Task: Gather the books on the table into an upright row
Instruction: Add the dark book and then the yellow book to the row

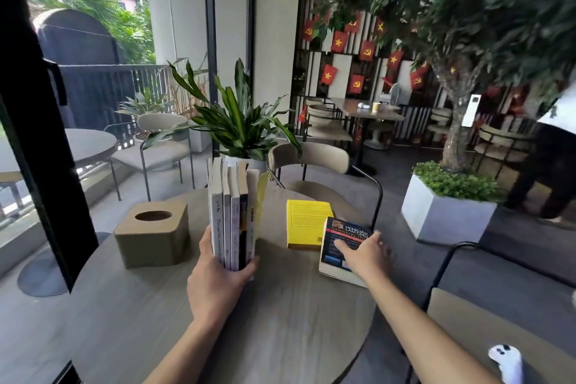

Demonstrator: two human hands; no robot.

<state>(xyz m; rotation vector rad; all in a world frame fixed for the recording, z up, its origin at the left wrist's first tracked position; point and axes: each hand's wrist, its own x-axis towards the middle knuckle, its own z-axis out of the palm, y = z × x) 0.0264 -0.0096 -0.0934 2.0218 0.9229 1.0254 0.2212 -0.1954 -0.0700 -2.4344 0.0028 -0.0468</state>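
Several books stand upright in a row point(232, 212) near the middle of the round table point(280, 321), spines toward me. My left hand point(218, 277) clasps the near end of that row, thumb on the left, fingers on the right. A yellow book point(307, 218) lies flat to the right. Nearer me and partly over its corner lies a dark book with a red and blue cover point(335, 254). My right hand point(364, 252) rests on this dark book with fingers spread, not closed around it.
A wooden tissue box point(152, 232) stands left of the row. A potted plant point(240, 134) and a beige chair point(311, 159) are behind the table. Another chair back point(486, 321) is at the near right. A person stands at the far right.
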